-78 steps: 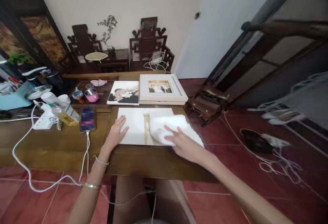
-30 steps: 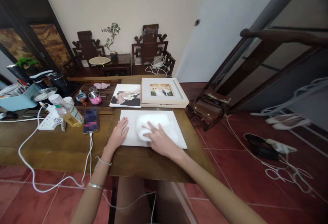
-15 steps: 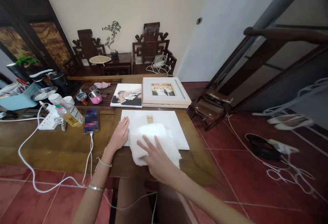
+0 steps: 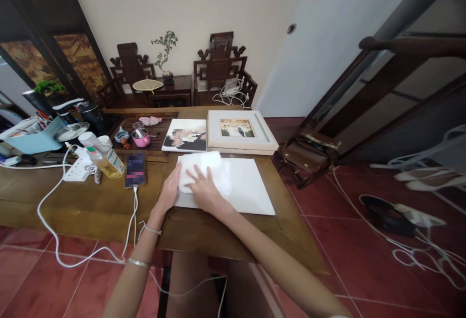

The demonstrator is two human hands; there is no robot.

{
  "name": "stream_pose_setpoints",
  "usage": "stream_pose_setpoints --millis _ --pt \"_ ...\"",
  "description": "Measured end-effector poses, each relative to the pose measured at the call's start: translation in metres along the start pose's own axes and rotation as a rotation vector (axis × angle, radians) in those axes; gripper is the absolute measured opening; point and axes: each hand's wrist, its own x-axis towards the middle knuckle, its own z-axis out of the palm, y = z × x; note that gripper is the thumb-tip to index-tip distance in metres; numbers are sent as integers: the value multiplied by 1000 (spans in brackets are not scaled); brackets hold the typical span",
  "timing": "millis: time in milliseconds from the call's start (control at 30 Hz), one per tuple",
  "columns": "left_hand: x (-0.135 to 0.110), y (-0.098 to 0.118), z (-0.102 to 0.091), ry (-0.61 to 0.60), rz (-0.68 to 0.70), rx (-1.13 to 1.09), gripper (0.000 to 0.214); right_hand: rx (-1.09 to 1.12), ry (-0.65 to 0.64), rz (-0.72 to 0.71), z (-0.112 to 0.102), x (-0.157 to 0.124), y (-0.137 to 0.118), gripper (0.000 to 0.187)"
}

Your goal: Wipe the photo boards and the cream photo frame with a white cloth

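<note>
A white flat board [image 4: 243, 187] lies face down on the wooden table [image 4: 83, 201]. My right hand [image 4: 202, 189] lies flat, fingers spread, pressing a white cloth [image 4: 204, 170] onto the board's far left part. My left hand [image 4: 169, 192] rests open at the board's left edge, steadying it. Behind the board lie a white framed photo [image 4: 238, 131] and an unframed photo print [image 4: 185, 136].
A phone [image 4: 135, 170] on a charging cable, a power strip [image 4: 77, 170], a bottle [image 4: 102, 155], a pink cup [image 4: 141, 137] and other clutter sit to the left. A brown bag [image 4: 304, 155] stands on the red tiled floor at right, with cables and shoes beyond.
My right hand has swept the cloth from the board's near edge up to its far left part, covering the small hanger. The left hand has stayed at the left edge.
</note>
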Motion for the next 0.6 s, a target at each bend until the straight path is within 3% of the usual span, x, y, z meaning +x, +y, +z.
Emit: stream_pose_setpoints --millis 167,233,333,433,600 --pt "-1 1 2 1 -16 28 53 57 -66 -255 -5 -61 -20 42" --pt "-1 0 6 -46 39 79 51 91 -99 -237 -12 -81 -15 45" --pt "-2 -3 10 -92 124 169 46 115 -97 -100 -22 -92 3 52" --pt "-3 -6 12 -98 175 213 43 93 -31 19 -26 -73 22 54" --pt "-1 -5 9 -105 183 224 42 116 -21 94 -31 -3 28 48"
